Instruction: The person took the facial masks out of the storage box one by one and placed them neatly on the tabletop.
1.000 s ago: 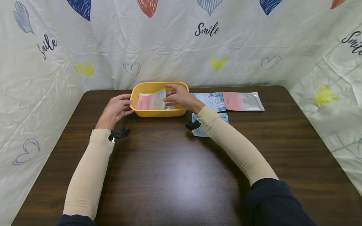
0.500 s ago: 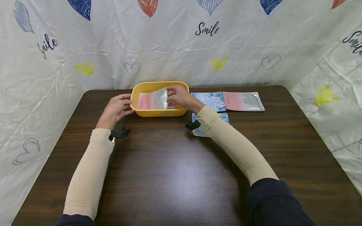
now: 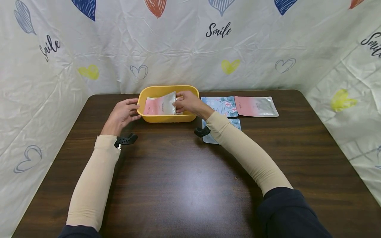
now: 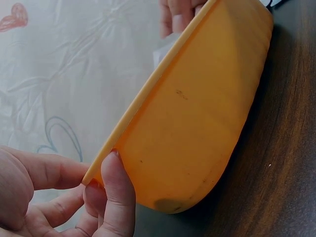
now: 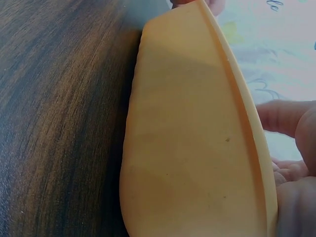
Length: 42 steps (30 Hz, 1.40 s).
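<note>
A yellow plastic basket [image 3: 168, 119] stands at the table's far edge. My left hand [image 3: 120, 114] pinches its left rim; in the left wrist view the thumb [image 4: 117, 192] lies on the outer wall and the index finger meets the rim. Inside the basket, a flat pink-and-silver foil sachet [image 3: 159, 105] leans with its right side raised. My right hand [image 3: 190, 103] reaches over the basket's right side and holds that raised edge between thumb and fingers. Another sachet or two seem to lie beneath, mostly hidden. From the right wrist, the basket wall hides the sachet.
Right of the basket lie a blue floral sachet [image 3: 221, 105] and a second pink-and-silver sachet [image 3: 256, 106]. A further blue sachet [image 3: 209, 138] is partly covered by my right forearm. A white printed cloth [image 3: 178, 49] hangs behind the dark wooden table [image 3: 178, 185].
The sachet's raised right edge has shifted slightly to the right. My right fingers have drawn in on that edge. My left hand stays at the rim.
</note>
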Each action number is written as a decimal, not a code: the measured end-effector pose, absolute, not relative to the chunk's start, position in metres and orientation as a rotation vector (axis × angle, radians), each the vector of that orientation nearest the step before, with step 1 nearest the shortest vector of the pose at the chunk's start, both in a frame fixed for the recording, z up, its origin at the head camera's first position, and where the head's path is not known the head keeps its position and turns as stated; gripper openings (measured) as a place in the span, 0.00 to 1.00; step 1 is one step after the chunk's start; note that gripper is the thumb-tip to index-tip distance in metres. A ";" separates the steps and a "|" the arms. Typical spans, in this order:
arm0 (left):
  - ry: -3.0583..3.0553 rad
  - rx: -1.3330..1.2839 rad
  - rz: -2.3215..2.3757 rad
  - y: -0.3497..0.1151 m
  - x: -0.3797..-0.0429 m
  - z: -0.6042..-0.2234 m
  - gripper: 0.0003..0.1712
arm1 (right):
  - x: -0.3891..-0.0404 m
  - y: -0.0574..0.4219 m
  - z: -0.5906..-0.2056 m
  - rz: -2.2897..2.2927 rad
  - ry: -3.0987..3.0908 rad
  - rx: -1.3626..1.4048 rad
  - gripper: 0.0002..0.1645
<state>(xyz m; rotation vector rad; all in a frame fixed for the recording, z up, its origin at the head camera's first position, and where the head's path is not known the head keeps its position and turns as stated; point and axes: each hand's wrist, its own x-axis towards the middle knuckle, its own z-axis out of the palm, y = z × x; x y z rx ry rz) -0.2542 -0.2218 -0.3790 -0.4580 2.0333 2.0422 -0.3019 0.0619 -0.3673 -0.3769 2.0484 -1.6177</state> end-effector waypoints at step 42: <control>2.044 -0.450 2.030 -0.223 -0.255 -0.380 0.28 | -0.300 0.069 -0.363 -1.731 2.023 -0.286 0.29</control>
